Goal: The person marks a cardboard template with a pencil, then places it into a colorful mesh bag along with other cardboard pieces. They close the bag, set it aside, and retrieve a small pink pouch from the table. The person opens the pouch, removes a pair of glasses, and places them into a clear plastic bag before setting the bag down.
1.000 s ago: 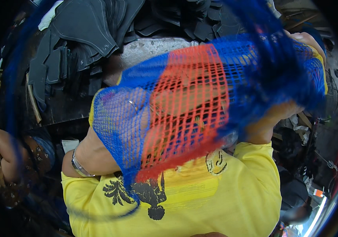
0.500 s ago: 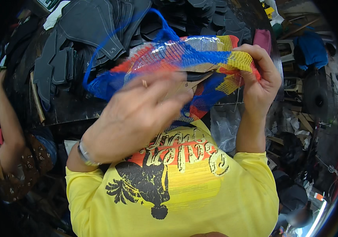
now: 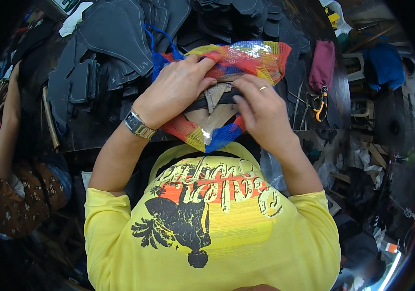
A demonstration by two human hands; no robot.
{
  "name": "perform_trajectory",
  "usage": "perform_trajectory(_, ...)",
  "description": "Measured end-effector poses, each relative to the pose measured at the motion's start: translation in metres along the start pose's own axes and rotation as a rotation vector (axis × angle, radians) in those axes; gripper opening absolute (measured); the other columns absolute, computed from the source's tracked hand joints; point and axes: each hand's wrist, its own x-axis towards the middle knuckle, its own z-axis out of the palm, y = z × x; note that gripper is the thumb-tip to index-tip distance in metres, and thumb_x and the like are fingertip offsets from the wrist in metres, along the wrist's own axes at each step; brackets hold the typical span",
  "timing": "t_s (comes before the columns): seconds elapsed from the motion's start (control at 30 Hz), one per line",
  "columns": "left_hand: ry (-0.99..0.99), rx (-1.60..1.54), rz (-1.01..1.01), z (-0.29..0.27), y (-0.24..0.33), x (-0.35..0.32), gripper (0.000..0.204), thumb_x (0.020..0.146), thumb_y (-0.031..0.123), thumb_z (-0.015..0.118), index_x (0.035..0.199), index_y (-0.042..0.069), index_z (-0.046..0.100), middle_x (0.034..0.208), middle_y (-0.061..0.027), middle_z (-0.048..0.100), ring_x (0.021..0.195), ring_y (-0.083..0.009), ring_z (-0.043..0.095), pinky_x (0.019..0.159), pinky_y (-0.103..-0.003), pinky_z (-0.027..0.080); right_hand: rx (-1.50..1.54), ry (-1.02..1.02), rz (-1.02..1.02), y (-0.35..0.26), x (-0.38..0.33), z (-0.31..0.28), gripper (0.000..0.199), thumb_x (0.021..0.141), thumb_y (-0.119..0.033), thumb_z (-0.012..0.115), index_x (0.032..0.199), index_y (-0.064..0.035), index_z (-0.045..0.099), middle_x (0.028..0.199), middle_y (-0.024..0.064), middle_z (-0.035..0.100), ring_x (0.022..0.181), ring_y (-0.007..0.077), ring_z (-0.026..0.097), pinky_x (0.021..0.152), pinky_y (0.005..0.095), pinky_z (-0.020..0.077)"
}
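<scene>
A mesh bag (image 3: 270, 56) of red, blue and yellow net lies at the table's front edge, its mouth spread toward me. Tan flat pieces (image 3: 212, 119) that look like card patterns and a dark strip show inside the opening. My left hand (image 3: 176, 82), with a metal watch on its wrist, curls over the bag's upper left edge, thumb toward the pieces. From the right, my right hand (image 3: 263, 104) reaches into the opening with bent fingers at a small tan pointed piece (image 3: 215, 97). Its fingertips partly hide what they pinch.
Stacks of dark grey cut pieces (image 3: 115, 34) cover the back and left of the table. On the right lie a maroon pouch (image 3: 322, 65) and orange-handled scissors (image 3: 321, 107). A wooden stick (image 3: 49, 119) rests at the left edge. Another person's arm (image 3: 11, 116) is at far left.
The bag has come down from my raised right hand onto the table edge, its mouth now facing me. My left hand has moved up to its rim; my right hand has shifted left into the opening.
</scene>
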Motion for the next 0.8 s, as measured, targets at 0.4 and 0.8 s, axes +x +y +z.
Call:
perform_trajectory(0.4, 0.233, -0.259, -0.004, -0.008, -0.002, 0.003, 0.037, 0.094, -0.010, 0.049, 0.123, 0.006, 0.065, 0.124, -0.0184, 0.067, 0.108, -0.0362, 0.068, 0.092, -0.041, 0.055, -0.200, -0.132, 0.022, 0.021, 0.019, -0.003, 0.048, 0.082, 0.002, 0.070, 0.129, -0.0030, 0.062, 0.129, 0.0186, 0.061, 0.121, 0.0371, 0.059, 0.101, 0.0437, 0.0511)
perform_trajectory(0.8, 0.025, -0.204, 0.004, -0.023, 0.006, -0.010, 0.041, 0.088, 0.023, 0.078, 0.120, 0.001, 0.066, 0.115, -0.0206, 0.065, 0.104, -0.0417, 0.067, 0.089, -0.046, 0.055, -0.173, 0.061, -0.136, 0.031, 0.022, -0.008, 0.027, 0.082, 0.005, 0.069, 0.109, -0.0014, 0.068, 0.100, 0.0156, 0.069, 0.091, 0.0338, 0.069, 0.079, 0.0399, 0.0569)
